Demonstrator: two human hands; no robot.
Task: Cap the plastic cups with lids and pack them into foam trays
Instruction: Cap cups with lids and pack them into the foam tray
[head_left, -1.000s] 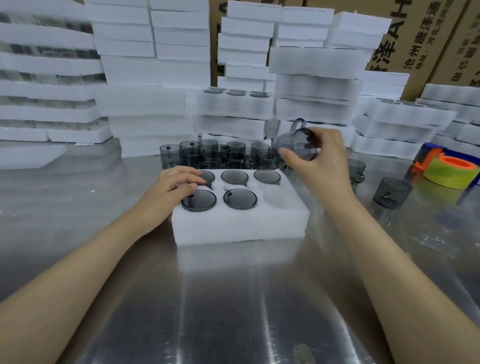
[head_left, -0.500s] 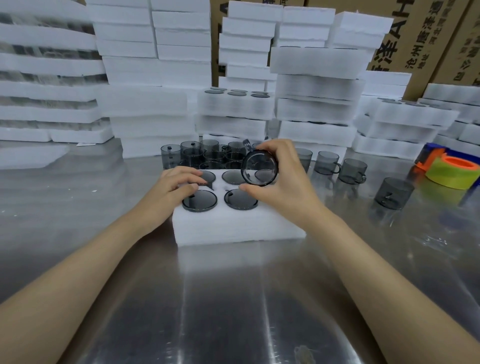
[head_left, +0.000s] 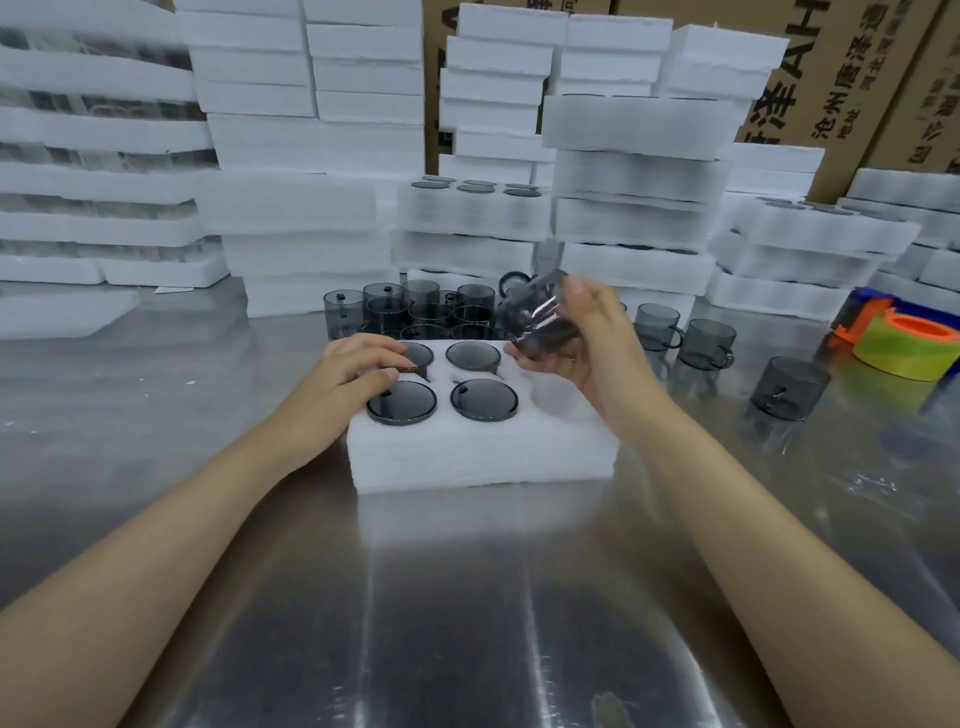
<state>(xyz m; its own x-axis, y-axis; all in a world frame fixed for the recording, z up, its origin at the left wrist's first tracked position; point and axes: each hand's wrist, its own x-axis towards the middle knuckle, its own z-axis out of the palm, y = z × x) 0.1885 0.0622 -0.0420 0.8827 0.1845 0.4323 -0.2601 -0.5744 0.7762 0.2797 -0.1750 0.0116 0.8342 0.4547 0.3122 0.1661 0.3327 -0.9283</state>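
While right fingers (head_left: 584, 301) grip one cup (head_left: 540, 325) | left fingers (head_left: 374, 353) relaxed on tray (head_left: 483, 457) | four lids (head_left: 484, 399) visible

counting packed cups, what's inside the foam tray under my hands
Four lidded cups sit in the foam tray; its near-right pocket is empty. The far-right pocket is hidden behind the right hand and the cup it holds. The left hand partly covers the far-left lid.

The foam tray (head_left: 483, 452) sits on the bench (head_left: 467, 597) with four lidded cups (head_left: 484, 399) in it. Loose cups (head_left: 387, 312) stand behind the tray, and a tape roll (head_left: 906, 348) lies to its right.
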